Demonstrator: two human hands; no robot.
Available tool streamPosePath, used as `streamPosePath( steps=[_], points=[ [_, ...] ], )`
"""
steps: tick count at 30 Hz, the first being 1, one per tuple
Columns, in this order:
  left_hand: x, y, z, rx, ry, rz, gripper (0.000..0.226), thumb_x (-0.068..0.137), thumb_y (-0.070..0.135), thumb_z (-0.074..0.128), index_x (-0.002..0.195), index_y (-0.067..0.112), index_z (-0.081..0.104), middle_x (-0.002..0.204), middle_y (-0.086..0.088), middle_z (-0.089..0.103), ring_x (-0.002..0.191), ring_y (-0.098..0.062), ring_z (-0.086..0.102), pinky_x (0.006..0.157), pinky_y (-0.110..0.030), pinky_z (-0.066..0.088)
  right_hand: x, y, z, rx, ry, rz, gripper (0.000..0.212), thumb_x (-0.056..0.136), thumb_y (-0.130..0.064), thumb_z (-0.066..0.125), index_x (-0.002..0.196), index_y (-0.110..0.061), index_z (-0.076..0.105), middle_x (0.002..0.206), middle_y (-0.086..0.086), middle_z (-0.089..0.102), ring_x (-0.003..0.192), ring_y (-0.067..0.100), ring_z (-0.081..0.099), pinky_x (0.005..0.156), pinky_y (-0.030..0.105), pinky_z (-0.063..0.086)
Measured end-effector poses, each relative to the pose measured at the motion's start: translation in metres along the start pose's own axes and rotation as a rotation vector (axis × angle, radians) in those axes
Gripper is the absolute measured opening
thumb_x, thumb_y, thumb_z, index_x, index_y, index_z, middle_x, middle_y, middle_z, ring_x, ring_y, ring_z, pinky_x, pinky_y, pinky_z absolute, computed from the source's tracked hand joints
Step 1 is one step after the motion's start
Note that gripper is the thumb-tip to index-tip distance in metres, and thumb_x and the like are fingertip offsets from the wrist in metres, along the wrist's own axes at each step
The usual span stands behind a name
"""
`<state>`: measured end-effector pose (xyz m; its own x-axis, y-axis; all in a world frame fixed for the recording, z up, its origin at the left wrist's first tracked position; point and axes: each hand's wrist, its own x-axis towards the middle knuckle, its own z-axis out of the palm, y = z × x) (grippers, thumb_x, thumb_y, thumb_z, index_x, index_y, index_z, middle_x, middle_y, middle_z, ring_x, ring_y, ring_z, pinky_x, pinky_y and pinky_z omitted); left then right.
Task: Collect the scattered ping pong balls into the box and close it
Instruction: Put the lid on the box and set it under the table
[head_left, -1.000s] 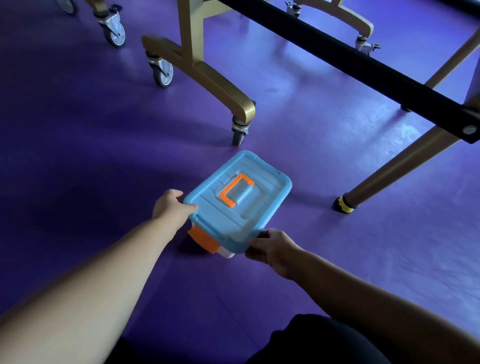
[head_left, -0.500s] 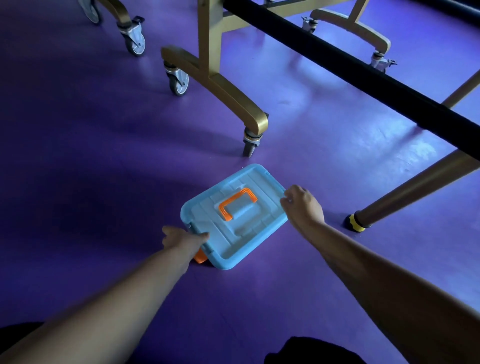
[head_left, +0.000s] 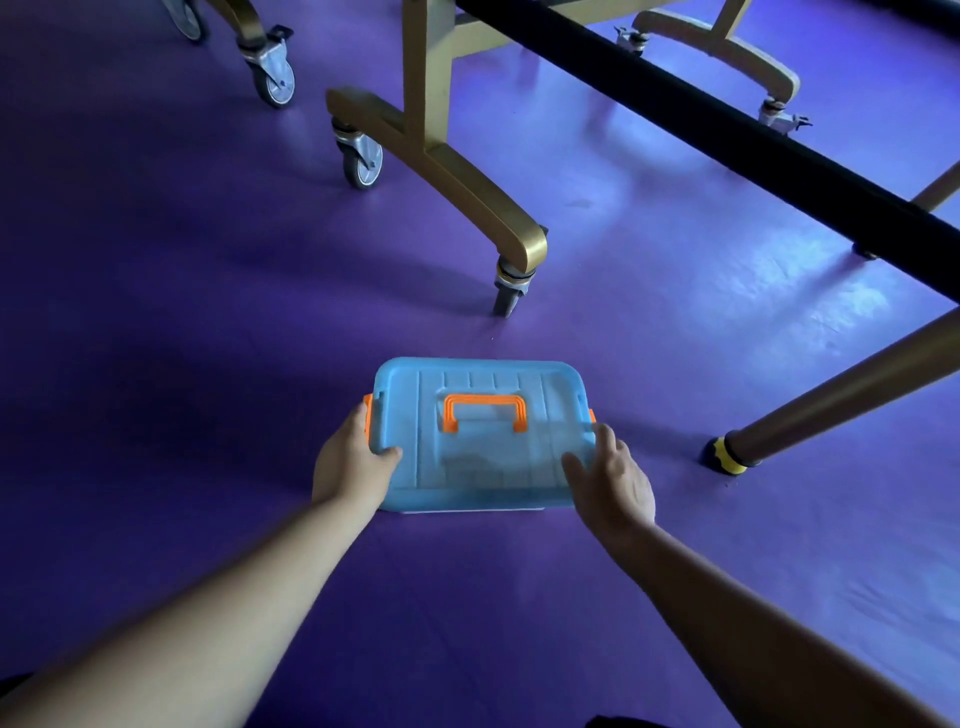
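On the floor (head_left: 208, 322), just short of a table leg (head_left: 483, 202), the lidded box (head_left: 483, 467) sits; left hand (head_left: 350, 467) grips its left edge, right hand (head_left: 615, 480) rests straight-fingered on its right.

Box (head_left: 483, 462) sits closed on purple floor (head_left: 156, 322); left hand (head_left: 349, 470) grips its left end, thumb on top; right hand (head_left: 615, 480) lies spread-fingered on the near right corner; gold castered leg (head_left: 467, 187) stands beyond.

Looks like smooth, ribbed, semi-matt blue plastic across the box lid (head_left: 483, 467), with glossy orange plastic for its handle (head_left: 485, 400). Shows a smooth, sheeny floor (head_left: 208, 312), satin gold-painted metal table legs (head_left: 467, 182) and shiny metal caster forks (head_left: 358, 141).
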<state>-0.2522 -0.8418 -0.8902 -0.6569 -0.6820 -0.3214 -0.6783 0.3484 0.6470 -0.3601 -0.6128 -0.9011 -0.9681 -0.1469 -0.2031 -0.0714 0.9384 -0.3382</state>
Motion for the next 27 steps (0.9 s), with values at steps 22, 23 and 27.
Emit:
streamPosePath(
  steps=[22,23,27],
  points=[
    [0.013,0.002,0.011,0.271,0.103,0.138,0.051,0.091,0.007,0.05,0.141,0.015,0.044,0.137,-0.006,0.056,0.112,-0.031,0.06,0.087,-0.037,0.048,0.009,0.008,0.026,0.756,0.013,0.229,0.03,0.08,-0.033,0.056,0.101,-0.018,0.04,0.089,-0.007,0.046,0.091,0.018,0.043,0.07,0.026,0.041],
    [0.012,0.002,0.011,0.271,0.099,0.138,0.051,0.091,0.007,0.05,0.142,0.015,0.044,0.138,-0.006,0.055,0.113,-0.032,0.06,0.088,-0.037,0.048,0.009,0.009,0.024,0.714,0.034,0.2,0.034,0.079,-0.033,0.058,0.103,-0.014,0.043,0.089,-0.006,0.044,0.089,0.018,0.041,0.068,0.025,0.039],
    [0.01,0.004,0.013,0.276,0.087,0.124,0.053,0.092,0.007,0.047,0.144,0.015,0.039,0.142,-0.006,0.051,0.115,-0.032,0.058,0.088,-0.037,0.047,0.013,0.011,0.021,0.586,0.042,0.086,0.049,0.091,-0.014,0.055,0.138,-0.018,0.044,0.109,0.002,0.038,0.094,0.016,0.045,0.084,0.03,0.04]
  ],
)
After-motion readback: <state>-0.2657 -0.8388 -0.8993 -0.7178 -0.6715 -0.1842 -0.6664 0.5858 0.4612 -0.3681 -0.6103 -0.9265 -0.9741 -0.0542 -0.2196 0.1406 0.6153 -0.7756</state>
